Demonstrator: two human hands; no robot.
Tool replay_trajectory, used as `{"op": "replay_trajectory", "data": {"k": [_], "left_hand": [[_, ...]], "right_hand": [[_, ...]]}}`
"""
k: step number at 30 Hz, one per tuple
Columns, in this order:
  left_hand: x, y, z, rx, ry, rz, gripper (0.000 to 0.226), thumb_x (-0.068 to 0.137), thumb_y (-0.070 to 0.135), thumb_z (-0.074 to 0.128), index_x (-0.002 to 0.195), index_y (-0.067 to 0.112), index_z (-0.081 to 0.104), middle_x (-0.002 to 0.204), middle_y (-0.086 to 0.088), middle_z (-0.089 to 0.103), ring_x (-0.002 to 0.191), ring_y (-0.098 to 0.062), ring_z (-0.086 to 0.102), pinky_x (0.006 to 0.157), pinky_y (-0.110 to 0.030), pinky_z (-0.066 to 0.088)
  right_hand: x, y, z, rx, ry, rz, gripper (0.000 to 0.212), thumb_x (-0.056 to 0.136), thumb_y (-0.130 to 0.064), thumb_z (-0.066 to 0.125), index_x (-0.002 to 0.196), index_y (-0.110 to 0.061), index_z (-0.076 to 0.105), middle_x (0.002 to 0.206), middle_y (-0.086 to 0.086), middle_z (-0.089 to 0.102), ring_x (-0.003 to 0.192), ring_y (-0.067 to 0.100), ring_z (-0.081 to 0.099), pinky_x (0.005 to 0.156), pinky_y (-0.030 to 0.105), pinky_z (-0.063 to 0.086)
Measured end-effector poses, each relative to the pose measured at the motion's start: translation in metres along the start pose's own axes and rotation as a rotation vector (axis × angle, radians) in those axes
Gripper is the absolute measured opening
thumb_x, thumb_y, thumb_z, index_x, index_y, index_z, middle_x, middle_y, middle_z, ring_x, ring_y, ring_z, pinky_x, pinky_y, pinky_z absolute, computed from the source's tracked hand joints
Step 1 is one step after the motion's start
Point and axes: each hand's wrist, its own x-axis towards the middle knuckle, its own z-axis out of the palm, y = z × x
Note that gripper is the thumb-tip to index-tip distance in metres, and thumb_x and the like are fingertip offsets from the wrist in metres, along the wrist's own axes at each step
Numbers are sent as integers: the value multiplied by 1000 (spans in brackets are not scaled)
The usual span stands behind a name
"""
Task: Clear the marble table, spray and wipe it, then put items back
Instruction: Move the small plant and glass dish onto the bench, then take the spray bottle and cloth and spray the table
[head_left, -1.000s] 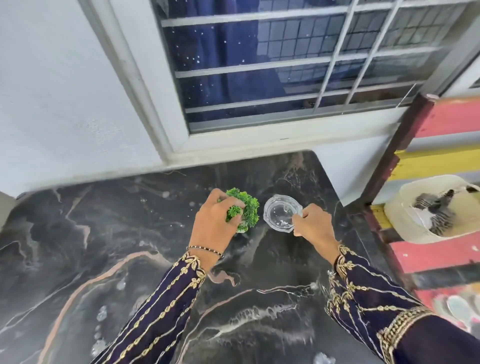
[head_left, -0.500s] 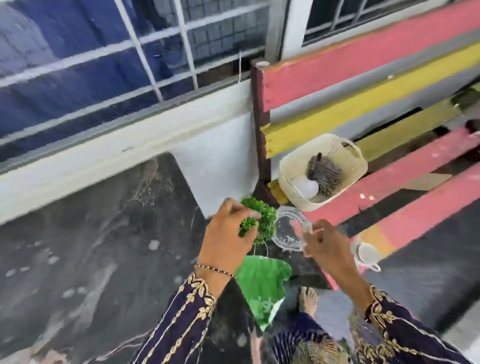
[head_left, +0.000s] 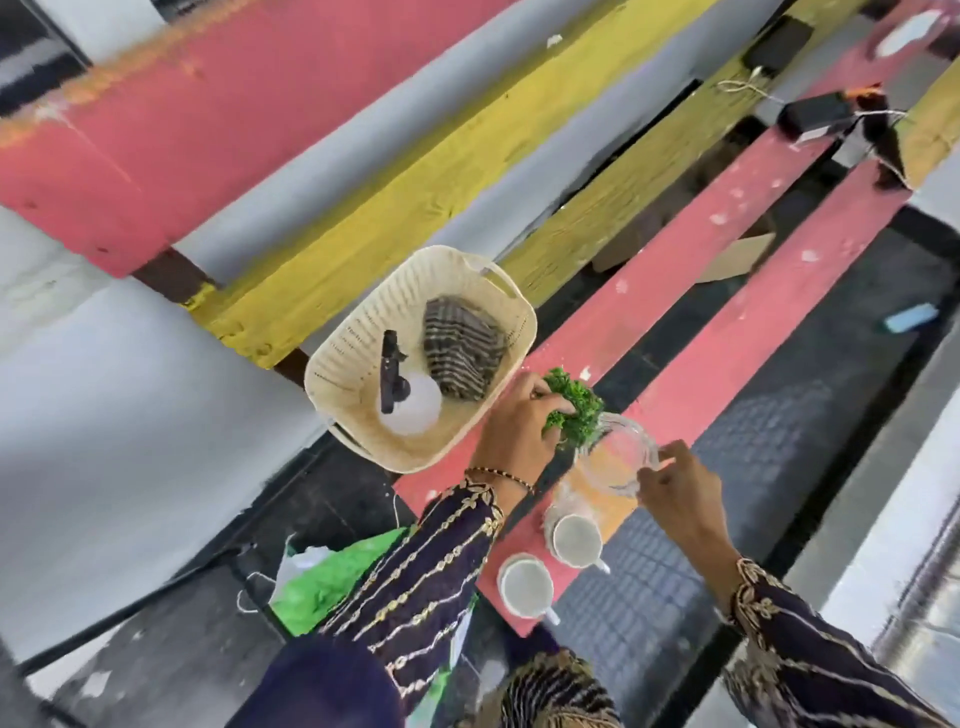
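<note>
My left hand (head_left: 511, 431) grips a small bushy green plant (head_left: 579, 408) and holds it over the pink slats of a painted bench (head_left: 691, 270). Just to its right, my right hand (head_left: 675, 491) pinches the rim of a clear glass bowl (head_left: 621, 457), low over the bench seat. The two items are side by side, nearly touching. The marble table is out of view.
A cream plastic basket (head_left: 498, 296) on the bench holds a striped cloth (head_left: 460, 353) and a white spray bottle with a black trigger (head_left: 408, 402). Two white cups (head_left: 524, 584) stand on the near pink slat. A green bag (head_left: 332, 579) lies on the floor.
Both hands lifted the plant and the bowl off the marble table and carried them right to the bench. My view swung from the table and window to the bench.
</note>
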Motion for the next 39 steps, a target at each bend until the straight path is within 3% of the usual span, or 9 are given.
{"op": "replay_trajectory", "data": {"k": [4, 7, 14, 16, 20, 24, 32, 37, 39], "left_hand": [[51, -13, 32, 52, -5, 17, 36, 69, -10, 64, 96, 12, 75, 104, -9, 58, 97, -24, 57, 88, -34, 48], [77, -19, 45, 84, -21, 26, 37, 70, -12, 63, 96, 12, 74, 105, -9, 59, 92, -25, 58, 82, -38, 52], [105, -22, 61, 80, 55, 15, 39, 68, -10, 63, 98, 13, 73, 104, -7, 58, 88, -22, 59, 77, -33, 52], [107, -22, 62, 75, 60, 16, 40, 67, -11, 64, 99, 13, 73, 105, -7, 58, 92, -22, 60, 81, -29, 52], [107, -24, 61, 53, 51, -6, 38, 71, -6, 68, 103, 14, 71, 114, -8, 54, 98, -20, 59, 87, -28, 53], [107, -21, 59, 98, 29, 5, 38, 75, 1, 70, 108, 19, 70, 123, -9, 52, 95, -22, 62, 74, -30, 59], [92, -5, 51, 174, -8, -18, 46, 82, 8, 67, 124, 24, 61, 143, -11, 41, 115, -25, 57, 81, -31, 57], [62, 8, 17, 138, 68, 9, 40, 89, 14, 58, 129, 20, 55, 135, -6, 46, 115, -21, 54, 82, -34, 57], [43, 8, -5, 109, 137, 2, 38, 91, 18, 54, 129, 21, 54, 131, -2, 50, 112, -17, 55, 79, -32, 56]], "right_hand": [[35, 18, 9, -13, -14, 52, 33, 90, -7, 57, 121, 3, 56, 77, 21, 74, 84, 39, 68, 79, 43, 54], [53, 24, 12, -25, -33, 78, 35, 90, -7, 57, 124, 3, 54, 85, 25, 74, 89, 40, 69, 81, 43, 52], [77, 31, 15, -43, -77, 80, 34, 91, -3, 55, 125, 3, 53, 99, 30, 73, 84, 40, 64, 80, 43, 51], [81, 31, 14, -58, -97, 69, 33, 93, -3, 54, 126, 3, 52, 101, 29, 73, 77, 33, 57, 76, 38, 48], [83, 31, 12, -77, -138, 71, 32, 97, -8, 57, 127, 1, 52, 105, 25, 74, 82, 30, 63, 73, 29, 43], [84, 32, 13, -124, -131, 51, 31, 96, -19, 60, 121, -5, 48, 110, 23, 72, 91, 36, 68, 77, 43, 53], [75, 2, -1, -244, 30, -176, 42, 96, -27, 60, 129, -5, 45, 122, 14, 54, 112, 31, 51, 84, 43, 48], [51, -46, -3, -119, 71, -423, 37, 95, -19, 63, 126, -3, 52, 116, 14, 58, 107, 31, 55, 85, 33, 40], [37, -71, 4, -69, 60, -536, 34, 93, -18, 65, 123, -6, 55, 114, 11, 61, 104, 30, 59, 85, 35, 45]]}}
